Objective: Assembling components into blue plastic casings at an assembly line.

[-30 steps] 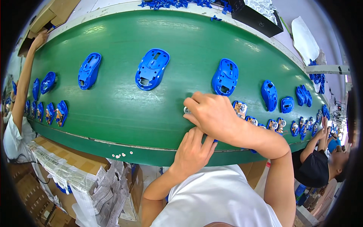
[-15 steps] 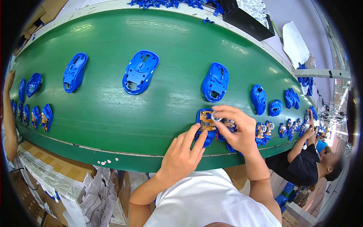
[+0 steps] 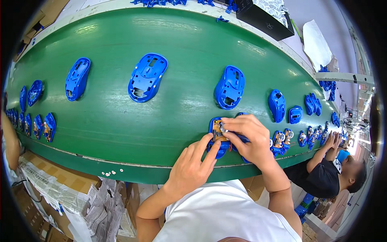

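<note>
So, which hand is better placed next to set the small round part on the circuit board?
Probably the right hand: it pinches the small round part at the circuit board. The left hand, touching the blue casing, seems better suited to steadying.

Blue mouse base [image 3: 221, 152] on the green belt [image 3: 161, 133], orange-brown circuit board [image 3: 216, 126] face up.
The base lies near the belt's close edge, lengthwise away from the person; a small round wheel [image 3: 222, 128] (partly hidden, so whether it is seated cannot be told), pinched by the right hand's fingers [image 3: 238, 126], is at the board's right side.
</note>
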`<move>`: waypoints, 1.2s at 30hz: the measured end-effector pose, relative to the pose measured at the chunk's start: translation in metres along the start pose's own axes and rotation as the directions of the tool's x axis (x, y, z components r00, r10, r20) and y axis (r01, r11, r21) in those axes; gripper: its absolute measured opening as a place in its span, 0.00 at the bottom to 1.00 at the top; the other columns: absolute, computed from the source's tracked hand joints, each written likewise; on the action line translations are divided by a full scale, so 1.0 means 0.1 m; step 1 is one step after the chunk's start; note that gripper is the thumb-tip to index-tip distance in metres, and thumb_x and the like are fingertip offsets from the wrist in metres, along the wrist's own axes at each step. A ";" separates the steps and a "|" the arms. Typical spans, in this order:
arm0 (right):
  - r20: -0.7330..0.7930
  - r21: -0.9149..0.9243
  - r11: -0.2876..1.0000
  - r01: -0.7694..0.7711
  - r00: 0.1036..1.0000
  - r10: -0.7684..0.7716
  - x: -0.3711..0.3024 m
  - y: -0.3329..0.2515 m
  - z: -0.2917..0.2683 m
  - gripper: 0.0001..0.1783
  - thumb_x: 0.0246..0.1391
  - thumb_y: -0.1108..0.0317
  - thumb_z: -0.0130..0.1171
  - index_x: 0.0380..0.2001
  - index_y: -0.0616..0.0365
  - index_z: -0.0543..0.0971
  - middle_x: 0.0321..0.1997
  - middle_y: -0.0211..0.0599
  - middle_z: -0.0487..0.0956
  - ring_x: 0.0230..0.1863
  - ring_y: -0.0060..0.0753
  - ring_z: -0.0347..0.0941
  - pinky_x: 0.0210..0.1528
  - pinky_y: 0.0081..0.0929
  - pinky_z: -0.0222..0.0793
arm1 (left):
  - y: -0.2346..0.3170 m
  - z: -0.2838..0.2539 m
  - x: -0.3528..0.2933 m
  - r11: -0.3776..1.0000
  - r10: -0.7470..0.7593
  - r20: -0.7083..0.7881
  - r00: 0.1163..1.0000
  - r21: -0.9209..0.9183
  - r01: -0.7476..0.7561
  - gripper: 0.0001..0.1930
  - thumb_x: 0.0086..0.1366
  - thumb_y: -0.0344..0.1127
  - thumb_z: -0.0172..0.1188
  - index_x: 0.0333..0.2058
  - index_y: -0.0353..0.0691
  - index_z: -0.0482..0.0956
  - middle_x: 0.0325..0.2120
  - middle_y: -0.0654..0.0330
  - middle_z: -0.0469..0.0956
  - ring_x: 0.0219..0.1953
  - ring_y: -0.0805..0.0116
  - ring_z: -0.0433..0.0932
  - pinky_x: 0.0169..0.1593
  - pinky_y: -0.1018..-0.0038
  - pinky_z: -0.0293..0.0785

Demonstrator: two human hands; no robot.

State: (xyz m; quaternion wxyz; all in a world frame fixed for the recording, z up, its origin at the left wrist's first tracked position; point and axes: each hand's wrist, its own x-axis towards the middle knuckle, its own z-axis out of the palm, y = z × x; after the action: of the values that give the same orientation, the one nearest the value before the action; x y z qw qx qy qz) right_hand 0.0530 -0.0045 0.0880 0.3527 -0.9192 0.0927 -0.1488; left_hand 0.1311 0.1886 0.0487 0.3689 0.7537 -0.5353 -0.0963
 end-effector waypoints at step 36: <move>-0.027 -0.472 0.881 -0.003 1.000 -0.011 2.18 1.52 -0.36 0.09 0.51 0.69 0.64 0.37 0.57 0.83 0.39 0.40 0.84 0.36 0.47 0.80 0.39 0.39 0.76 | -0.92 -0.58 0.72 0.944 -0.134 -0.293 0.947 0.252 0.212 0.34 0.56 0.30 0.66 0.63 0.43 0.69 0.66 0.48 0.63 0.62 0.44 0.67 0.65 0.55 0.64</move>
State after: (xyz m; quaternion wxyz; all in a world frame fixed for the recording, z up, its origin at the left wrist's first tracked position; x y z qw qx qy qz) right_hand 0.2360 -0.1986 0.0555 0.1166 -0.9754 0.1293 -0.1355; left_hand 0.2589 0.1659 0.0471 0.3185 0.8488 -0.4188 0.0526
